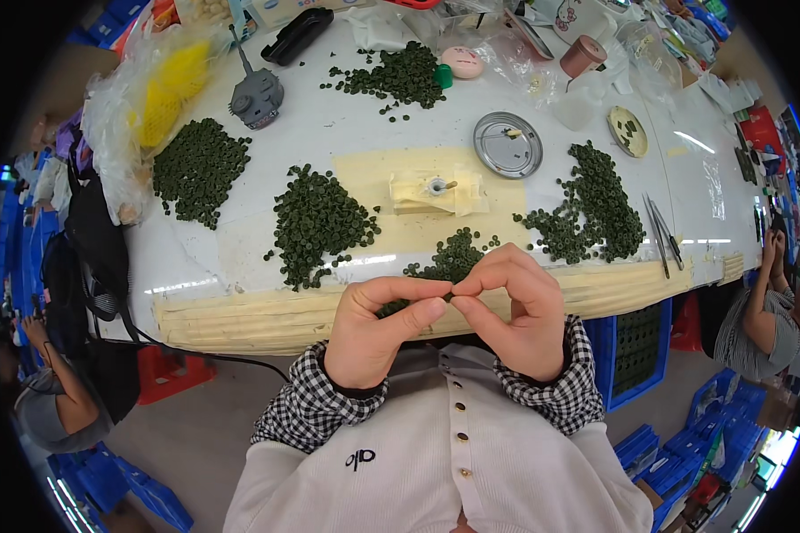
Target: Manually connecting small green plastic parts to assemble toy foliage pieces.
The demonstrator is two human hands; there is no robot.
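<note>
Near the table's front edge, my left hand (364, 333) and my right hand (526, 311) meet with their fingertips. Both pinch one tiny dark green round piece (449, 297), mostly covered by the fingers. Just beyond the fingers lies a small pile of like dark green pieces (454, 255), partly hidden by my hands. Larger piles of them spread to the left (318, 222) and to the right (603, 202). Farther off, in the middle, a small block wrapped in masking tape (418, 194) is fixed to the table, with a little round metal part on top.
A round metal lid (498, 158), a cream dish with green bits (625, 133) and tweezers (657, 233) lie to the right. At the far left stand a grey toy tank turret (256, 99) and clear plastic bags (116, 160). A blue crate (606, 342) sits below the front edge.
</note>
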